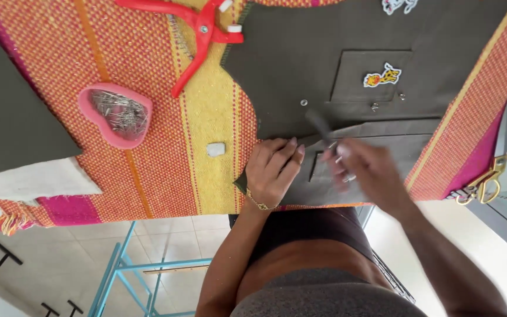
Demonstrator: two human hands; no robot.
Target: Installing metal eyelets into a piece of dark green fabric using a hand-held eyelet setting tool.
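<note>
Fabric: olive garment [347,53], soft, limp; hold at hem
Left hand [272,170]: fingers flat, open, pressing cloth
Right hand [364,173]: blurred, fingers pinching dark tool [323,128]

Person, head-camera view, seen upside down. Both arms bare, no sleeves. Left hand [270,170]: thin gold chain bracelet [257,202] at wrist. Right hand [364,170]: motion-blurred, nothing worn discernible. Torso: dark brown cropped top [312,232], bare midriff, grey waistband [324,299] below.
</note>
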